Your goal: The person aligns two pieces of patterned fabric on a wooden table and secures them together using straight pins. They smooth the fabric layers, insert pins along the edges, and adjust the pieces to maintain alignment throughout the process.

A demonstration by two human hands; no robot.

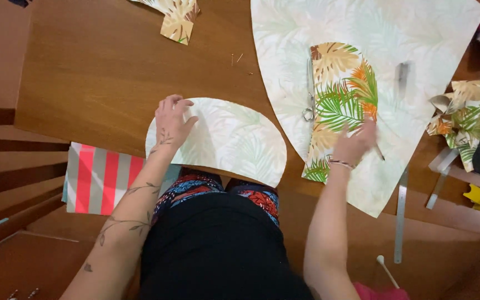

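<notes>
Down at the centre of the frame, I have my left hand (171, 119) spread flat, fingers fanned, on the left end of a pale half-round fabric piece (226, 139); pressing like that seems meant to keep the cloth from sliding, since its straight edge hangs over the front lip of the wooden worktop (95, 66). My right hand (355, 143) sits right of centre, pressed on the lower right part of a folded leaf-print piece (340, 97), and grips a thin pencil-like stick (379, 151); how the fingers close on it I cannot tell. That bright piece lies on a large pale fan-shaped sheet (418, 39) in the upper right. Scissors (309, 108) rest along its left edge, within easy reach. 1 metal ruler (400, 214) lies at lower right, and crumpled offcuts (465, 119) at the right edge.
</notes>
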